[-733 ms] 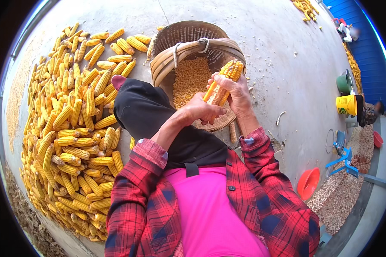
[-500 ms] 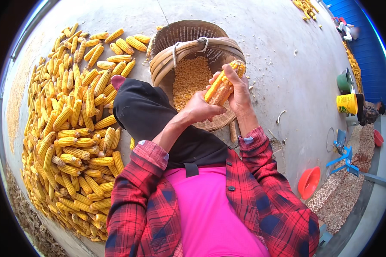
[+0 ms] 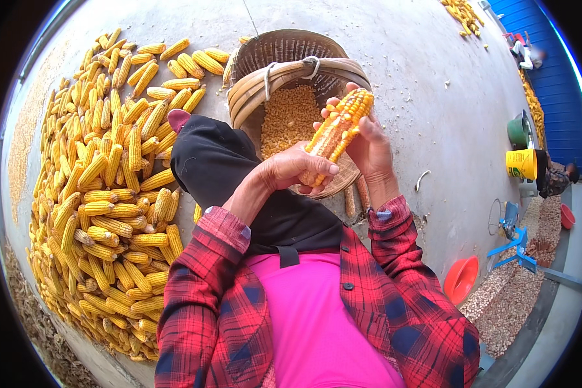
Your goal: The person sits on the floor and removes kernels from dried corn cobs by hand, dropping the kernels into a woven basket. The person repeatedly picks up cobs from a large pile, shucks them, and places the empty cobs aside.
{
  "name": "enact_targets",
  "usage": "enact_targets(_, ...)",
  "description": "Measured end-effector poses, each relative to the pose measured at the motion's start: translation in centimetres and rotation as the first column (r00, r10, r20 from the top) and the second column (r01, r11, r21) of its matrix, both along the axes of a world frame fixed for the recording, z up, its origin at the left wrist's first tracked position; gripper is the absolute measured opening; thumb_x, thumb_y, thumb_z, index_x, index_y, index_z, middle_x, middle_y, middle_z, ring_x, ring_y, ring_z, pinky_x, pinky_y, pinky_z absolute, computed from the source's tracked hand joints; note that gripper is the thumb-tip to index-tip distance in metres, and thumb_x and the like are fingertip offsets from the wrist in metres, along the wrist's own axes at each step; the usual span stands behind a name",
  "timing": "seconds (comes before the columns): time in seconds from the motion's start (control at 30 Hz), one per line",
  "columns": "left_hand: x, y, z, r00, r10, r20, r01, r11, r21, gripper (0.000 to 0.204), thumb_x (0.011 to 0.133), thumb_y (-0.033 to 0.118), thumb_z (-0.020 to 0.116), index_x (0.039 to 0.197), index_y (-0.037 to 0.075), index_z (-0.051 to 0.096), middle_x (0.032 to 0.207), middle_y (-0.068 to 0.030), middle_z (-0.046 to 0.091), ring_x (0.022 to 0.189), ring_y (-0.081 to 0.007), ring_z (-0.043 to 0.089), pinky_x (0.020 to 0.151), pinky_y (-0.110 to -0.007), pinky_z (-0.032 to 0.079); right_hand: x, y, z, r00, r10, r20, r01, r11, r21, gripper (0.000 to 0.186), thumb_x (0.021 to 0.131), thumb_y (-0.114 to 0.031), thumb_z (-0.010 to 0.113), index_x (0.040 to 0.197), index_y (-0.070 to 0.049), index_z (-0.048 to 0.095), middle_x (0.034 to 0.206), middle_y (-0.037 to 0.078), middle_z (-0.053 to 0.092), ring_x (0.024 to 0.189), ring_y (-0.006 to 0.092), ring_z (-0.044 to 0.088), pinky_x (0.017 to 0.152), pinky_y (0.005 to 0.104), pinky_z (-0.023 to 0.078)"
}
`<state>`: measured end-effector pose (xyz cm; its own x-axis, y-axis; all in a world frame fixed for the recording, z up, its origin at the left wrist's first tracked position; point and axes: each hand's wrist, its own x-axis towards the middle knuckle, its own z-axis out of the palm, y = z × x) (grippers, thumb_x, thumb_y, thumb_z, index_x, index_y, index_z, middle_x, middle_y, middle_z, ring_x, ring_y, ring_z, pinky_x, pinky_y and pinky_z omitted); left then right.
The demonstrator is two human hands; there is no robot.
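Observation:
A partly shelled ear of corn (image 3: 340,127) is held at a slant above the basket; a bare reddish strip runs along it between rows of yellow kernels. My left hand (image 3: 290,167) is closed around its lower end, thumb laid across it. Cupped behind the upper end, my right hand (image 3: 371,150) grips the cob, with fingertips showing at its far side and the thumb at its right. Below and beyond them is a woven basket (image 3: 288,46) with a thick bent-wood handle (image 3: 284,77). Loose kernels (image 3: 287,116) lie inside it.
A big pile of corn ears (image 3: 110,220) spreads on the left. Bare cobs (image 3: 350,202) lie beside the basket. At right stand a red basin (image 3: 462,279), a blue metal stand (image 3: 514,249), a yellow bucket (image 3: 521,163) and a green bucket (image 3: 517,131). Other people (image 3: 530,55) are far right.
My right hand has opened a little and turned, its thumb moving off the cob's top toward its right side. The cob has turned slightly, showing more of its bare strip.

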<state>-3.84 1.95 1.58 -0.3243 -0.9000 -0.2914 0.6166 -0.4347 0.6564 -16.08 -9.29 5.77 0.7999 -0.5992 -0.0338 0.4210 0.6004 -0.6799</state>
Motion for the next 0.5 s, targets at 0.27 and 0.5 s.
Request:
enact_targets(0.27, -1.3, -1.3, 0.0, 0.850, 0.044, 0.526, -0.084, 0.995, 0.053, 0.031, 0.071, 0.023, 0.076, 0.086, 0.002, 0.058, 0.062, -0.0043, 0.057, 0.045, -0.0121, 0.054, 0.038, -0.025, 0.040, -0.2, -0.9, -3.4, 0.906, -0.193, -0.376, 0.112, 0.968, -0.226, 0.037, 0.079, -0.020, 0.076, 0.102, -0.004, 0.052, 0.087, 0.010, 0.063, 0.078, 0.0222, 0.066, 0.071, 0.0367, 0.057)
enact_targets(0.5, -1.9, -1.2, 0.0, 0.764, 0.160, 0.625, -0.187, 0.982, -0.022, 0.030, 0.070, 0.019, 0.076, 0.089, 0.003, 0.059, 0.063, -0.0041, 0.056, 0.047, -0.0121, 0.054, 0.040, -0.026, 0.041, 0.9, -0.4, -2.5, 0.896, -0.283, -0.343, 0.235, 0.956, -0.175, 0.030, 0.079, -0.020, 0.075, 0.095, -0.004, 0.055, 0.080, 0.009, 0.063, 0.069, 0.0195, 0.066, 0.062, 0.0336, 0.057)
